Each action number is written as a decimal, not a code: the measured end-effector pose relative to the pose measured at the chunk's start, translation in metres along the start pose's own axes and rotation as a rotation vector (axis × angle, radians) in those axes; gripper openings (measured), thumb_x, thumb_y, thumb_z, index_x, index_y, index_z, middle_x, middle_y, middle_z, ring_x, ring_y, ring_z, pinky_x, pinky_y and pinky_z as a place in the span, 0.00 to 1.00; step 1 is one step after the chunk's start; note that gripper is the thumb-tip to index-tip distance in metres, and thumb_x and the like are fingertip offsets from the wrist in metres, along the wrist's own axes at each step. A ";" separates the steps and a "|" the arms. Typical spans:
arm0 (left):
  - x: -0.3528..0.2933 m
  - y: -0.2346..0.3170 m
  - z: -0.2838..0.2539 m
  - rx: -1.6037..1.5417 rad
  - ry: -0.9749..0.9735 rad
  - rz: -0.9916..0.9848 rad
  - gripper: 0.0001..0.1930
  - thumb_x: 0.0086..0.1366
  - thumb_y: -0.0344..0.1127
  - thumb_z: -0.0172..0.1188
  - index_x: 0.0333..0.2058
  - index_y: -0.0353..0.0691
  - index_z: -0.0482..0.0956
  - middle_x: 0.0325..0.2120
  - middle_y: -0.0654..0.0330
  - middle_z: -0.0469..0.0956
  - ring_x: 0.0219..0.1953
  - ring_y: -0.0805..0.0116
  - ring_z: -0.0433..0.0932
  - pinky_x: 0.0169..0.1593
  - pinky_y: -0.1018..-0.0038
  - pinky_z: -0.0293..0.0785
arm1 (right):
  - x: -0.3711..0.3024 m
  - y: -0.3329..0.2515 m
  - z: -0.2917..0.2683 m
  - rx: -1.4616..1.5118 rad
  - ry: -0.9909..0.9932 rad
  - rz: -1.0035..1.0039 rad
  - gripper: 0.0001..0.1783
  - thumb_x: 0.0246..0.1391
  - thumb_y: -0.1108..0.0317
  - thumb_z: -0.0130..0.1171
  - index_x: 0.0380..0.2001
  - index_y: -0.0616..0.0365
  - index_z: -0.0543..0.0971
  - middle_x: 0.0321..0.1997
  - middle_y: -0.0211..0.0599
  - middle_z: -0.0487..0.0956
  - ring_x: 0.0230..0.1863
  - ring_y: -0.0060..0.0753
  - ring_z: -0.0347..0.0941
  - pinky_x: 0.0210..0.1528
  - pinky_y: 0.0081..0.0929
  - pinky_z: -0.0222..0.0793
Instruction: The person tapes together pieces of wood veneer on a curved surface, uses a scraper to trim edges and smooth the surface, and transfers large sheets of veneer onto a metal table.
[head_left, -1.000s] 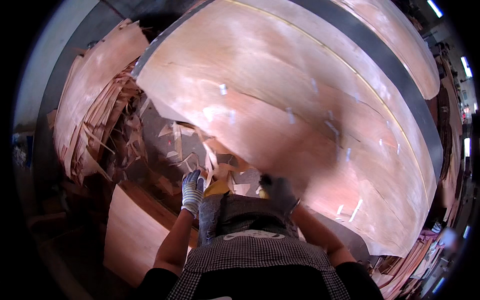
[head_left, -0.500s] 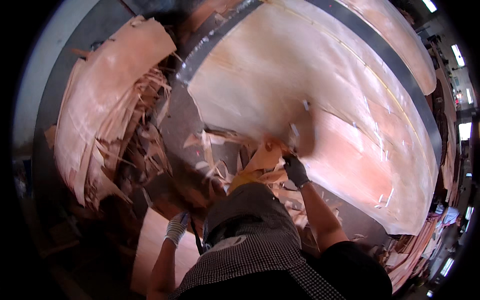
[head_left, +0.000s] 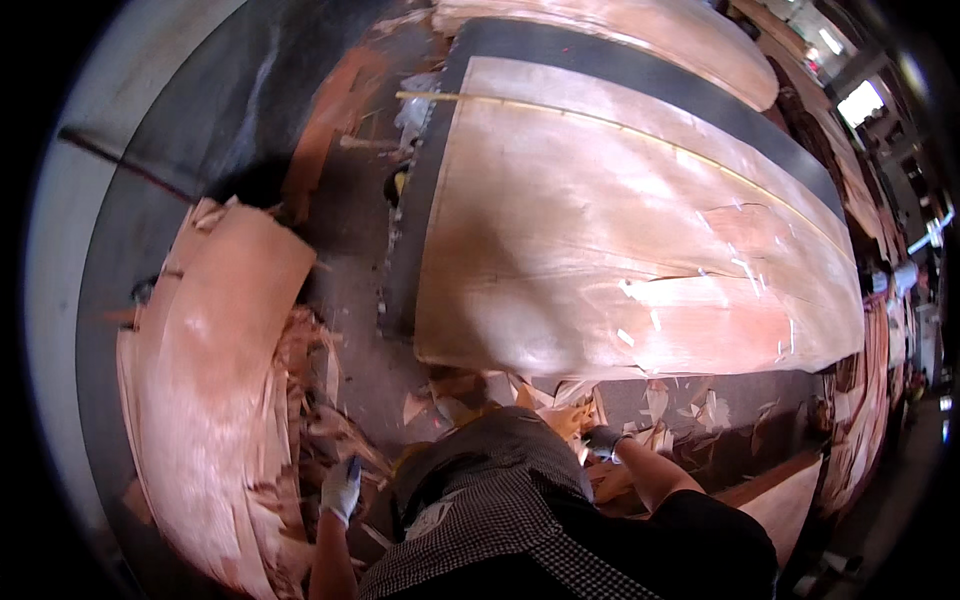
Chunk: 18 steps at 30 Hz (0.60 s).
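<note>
My left hand (head_left: 342, 488), in a pale glove with blue fingertips, hangs beside the ragged edge of a tall pile of reddish wood veneer sheets (head_left: 205, 350). Its fingers point forward, fairly straight, and nothing shows in them. My right hand (head_left: 603, 441), in a dark glove, is held near my waist with the fingers curled. Torn veneer scraps (head_left: 570, 418) lie around it; whether it grips one of them or something small is unclear. Ahead of me, a large pale veneer sheet (head_left: 560, 220) covers a dark-edged table, with short white tape strips (head_left: 745, 270) on its right part.
A thin yellow strip (head_left: 600, 118) runs across the sheet. Another veneer stack (head_left: 620, 35) lies beyond the dark table border (head_left: 600, 50). Veneer offcuts litter the floor (head_left: 370, 330) between pile and table. More stacked sheets (head_left: 855, 400) stand at the right.
My view has turned to the right, so the table edge now runs level before me. My left hand has come beside the veneer pile; my right hand has drawn back toward my waist.
</note>
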<state>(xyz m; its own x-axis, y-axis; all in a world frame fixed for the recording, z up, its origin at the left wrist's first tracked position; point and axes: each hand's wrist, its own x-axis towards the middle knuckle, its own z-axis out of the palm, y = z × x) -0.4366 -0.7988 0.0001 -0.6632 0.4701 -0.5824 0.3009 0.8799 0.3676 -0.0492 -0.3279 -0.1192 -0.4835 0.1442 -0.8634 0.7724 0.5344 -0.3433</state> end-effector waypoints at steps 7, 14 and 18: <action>0.066 -0.145 -0.058 0.181 -0.269 0.350 0.19 0.66 0.45 0.38 0.39 0.42 0.77 0.36 0.46 0.78 0.38 0.44 0.76 0.41 0.54 0.73 | 0.031 -0.111 -0.037 -0.757 0.177 -0.196 0.22 0.45 0.61 0.57 0.47 0.47 0.78 0.46 0.42 0.79 0.48 0.42 0.75 0.52 0.33 0.68; 0.255 -0.053 -0.267 0.127 -0.080 0.459 0.20 0.66 0.46 0.43 0.43 0.38 0.77 0.38 0.43 0.77 0.41 0.43 0.75 0.46 0.57 0.71 | 0.034 -0.367 -0.158 1.102 0.631 -0.011 0.10 0.52 0.66 0.54 0.37 0.56 0.76 0.25 0.32 0.78 0.18 0.25 0.73 0.17 0.23 0.68; 0.343 0.026 -0.332 0.106 -0.074 0.603 0.18 0.65 0.42 0.47 0.46 0.37 0.76 0.42 0.44 0.76 0.44 0.47 0.75 0.49 0.61 0.70 | 0.093 -0.435 -0.125 0.551 0.970 0.116 0.15 0.54 0.62 0.50 0.43 0.53 0.75 0.33 0.44 0.80 0.31 0.42 0.78 0.35 0.37 0.74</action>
<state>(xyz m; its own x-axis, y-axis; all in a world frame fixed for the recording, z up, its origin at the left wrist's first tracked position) -0.8842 -0.6375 0.0503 -0.3069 0.8871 -0.3447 0.6772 0.4581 0.5758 -0.4818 -0.4432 -0.0044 -0.3273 0.8853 -0.3303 0.7944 0.0685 -0.6035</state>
